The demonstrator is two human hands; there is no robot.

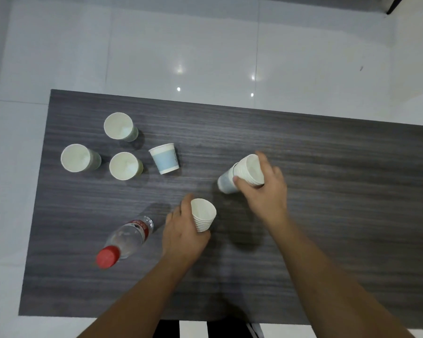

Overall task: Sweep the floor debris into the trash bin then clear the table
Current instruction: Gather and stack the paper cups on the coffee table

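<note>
My left hand (182, 234) grips a nested stack of white paper cups (203, 213) just above the dark wood-grain table (327, 215). Further right, my right hand (264, 191) holds a second stack of cups (244, 174), tilted, its blue-banded bottom pointing left. Three upright paper cups stand at the table's left: one at the back (119, 125), one at the far left (76, 157), one nearer (123, 165). A blue-banded cup (165, 158) stands upside down beside them.
A clear plastic water bottle with a red cap (125, 240) stands near the table's front left, close to my left hand. White glossy floor tiles (181, 45) surround the table. A dark furniture leg (394, 4) shows at the top right.
</note>
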